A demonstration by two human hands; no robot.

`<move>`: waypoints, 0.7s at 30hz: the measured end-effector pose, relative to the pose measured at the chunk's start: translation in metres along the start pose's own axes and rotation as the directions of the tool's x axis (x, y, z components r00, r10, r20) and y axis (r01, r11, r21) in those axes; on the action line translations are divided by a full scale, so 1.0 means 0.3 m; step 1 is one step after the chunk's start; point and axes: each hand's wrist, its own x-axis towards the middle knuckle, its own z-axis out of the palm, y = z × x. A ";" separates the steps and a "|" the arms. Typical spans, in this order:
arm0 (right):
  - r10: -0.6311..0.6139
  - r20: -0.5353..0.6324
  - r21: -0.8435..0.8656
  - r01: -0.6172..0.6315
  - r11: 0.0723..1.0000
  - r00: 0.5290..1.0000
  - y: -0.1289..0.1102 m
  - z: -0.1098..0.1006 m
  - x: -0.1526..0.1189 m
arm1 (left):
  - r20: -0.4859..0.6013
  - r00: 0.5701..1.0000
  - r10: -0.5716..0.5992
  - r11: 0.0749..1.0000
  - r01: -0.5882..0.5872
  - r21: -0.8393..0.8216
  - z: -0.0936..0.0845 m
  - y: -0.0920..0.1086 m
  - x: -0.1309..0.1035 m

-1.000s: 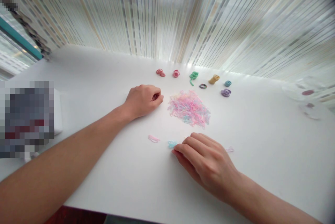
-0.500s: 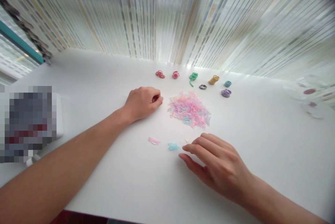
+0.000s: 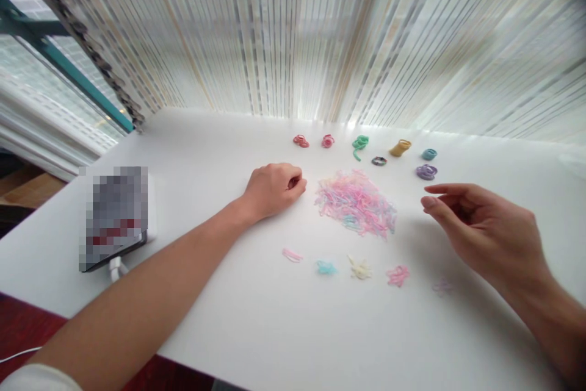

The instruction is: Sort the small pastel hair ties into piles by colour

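Observation:
On the white table lies a loose pile of pastel rubber bands (image 3: pixel 357 202), mostly pink with some blue and lilac. My left hand (image 3: pixel 274 188) rests just left of the pile, fingers curled closed, with nothing seen in them. To the right of the pile hovers my right hand (image 3: pixel 489 232), thumb and index finger slightly apart and nothing visible between them. Nearer me is a row of little groups: pale pink bands (image 3: pixel 292 255), light blue bands (image 3: pixel 326 267), cream bands (image 3: pixel 359 268), pink bands (image 3: pixel 397 276) and faint lilac bands (image 3: pixel 442 285).
Along the back sit small coloured bundles: red (image 3: pixel 301 141), rose (image 3: pixel 328 141), green (image 3: pixel 360 144), mustard (image 3: pixel 400 147), teal (image 3: pixel 429 154) and purple (image 3: pixel 426 172). A multicoloured ring (image 3: pixel 379 161) lies among them. At left stands a blurred-out device (image 3: pixel 116 214) with a white cable. A striped curtain (image 3: pixel 274 31) hangs behind.
My right hand has moved from the small groups in front to the right side of the pile, uncovering the cream, pink and lilac bands. The view has shifted left; my left hand stays put.

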 end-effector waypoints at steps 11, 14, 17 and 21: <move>0.010 0.041 0.132 -0.016 0.991 0.999 -0.006 0.026 0.006 | 0.003 1.000 -0.004 1.000 0.004 0.019 -0.007 -0.009 0.005; -0.001 0.060 0.170 -0.009 0.985 0.998 -0.007 0.031 0.009 | 0.013 1.000 -0.017 1.000 0.016 0.026 -0.014 -0.010 0.011; -0.020 0.053 0.181 0.010 0.983 0.998 -0.008 0.036 0.009 | 0.021 0.999 -0.029 0.999 0.028 0.042 -0.019 -0.008 0.015; -0.028 0.056 0.158 0.019 0.987 0.998 -0.009 0.039 0.008 | 0.042 0.998 -0.051 0.997 0.048 0.058 -0.023 -0.006 0.015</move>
